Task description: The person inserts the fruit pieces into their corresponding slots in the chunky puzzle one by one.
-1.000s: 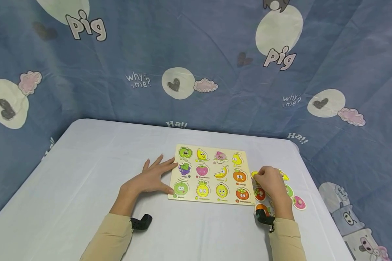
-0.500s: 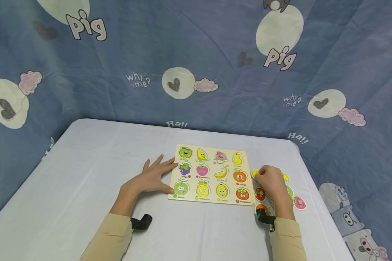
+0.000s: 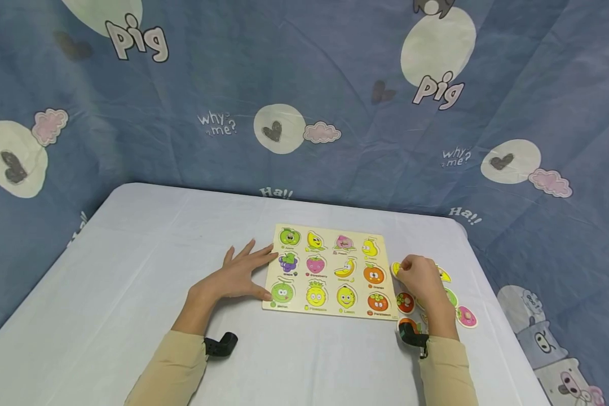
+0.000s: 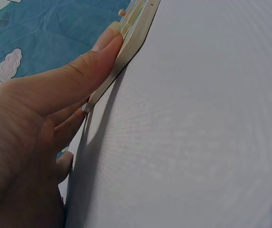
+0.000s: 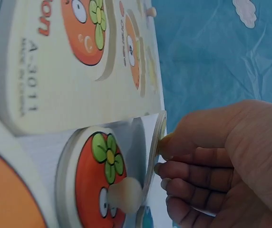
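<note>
A wooden fruit puzzle board (image 3: 331,292) with several printed fruits lies flat on the table. My left hand (image 3: 235,277) rests on its left edge, fingers spread; in the left wrist view the thumb (image 4: 91,66) lies along the board's edge (image 4: 132,47). Just right of the board, my right hand (image 3: 423,280) pinches a yellow puzzle piece (image 3: 396,269), which the right wrist view shows edge-on between thumb and fingers (image 5: 198,166). Its picture is mostly hidden. Close by lies a red persimmon piece (image 5: 91,166) with a wooden knob (image 5: 126,194).
More loose pieces lie around and under my right hand, among them a pink one (image 3: 467,317), a green one (image 3: 451,297) and a yellow one (image 3: 444,274). An orange piece (image 5: 7,190) is near the board's corner. A patterned blue cloth (image 3: 304,67) hangs behind the white table (image 3: 172,237).
The head view has shifted very slightly. My left hand stays on the board's edge, and my right hand stays at the yellow piece.
</note>
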